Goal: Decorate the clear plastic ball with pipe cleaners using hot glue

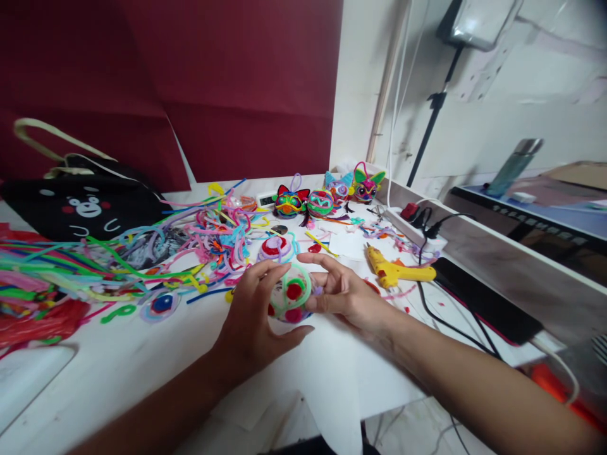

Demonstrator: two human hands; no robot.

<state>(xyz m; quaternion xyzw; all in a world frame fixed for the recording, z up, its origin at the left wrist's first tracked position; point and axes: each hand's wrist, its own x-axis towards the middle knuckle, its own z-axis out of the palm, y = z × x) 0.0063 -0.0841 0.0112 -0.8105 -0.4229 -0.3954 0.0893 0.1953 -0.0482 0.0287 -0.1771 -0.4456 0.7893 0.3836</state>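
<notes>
A round ball decorated with pipe cleaners (279,295) sits between my two hands, low over the white table. Its front carries a red disc ringed in light green, with more red patches lower down. My left hand (246,319) curves round the ball's left side, fingertips on its upper edge and thumb stretched out below. On the right, the thumb and fingers of my right hand (348,294) close against the ball's side; whether they also pinch a small piece is hidden. Just behind lies a coiled pipe-cleaner piece (275,248) with a red centre.
Loose pipe cleaners (142,265) heap across the left, before a black bag (85,202). Several finished animal-face balls (289,203) stand at the back. At right are a yellow glue gun (401,270), a black phone (488,300), a power strip (412,227) and cables.
</notes>
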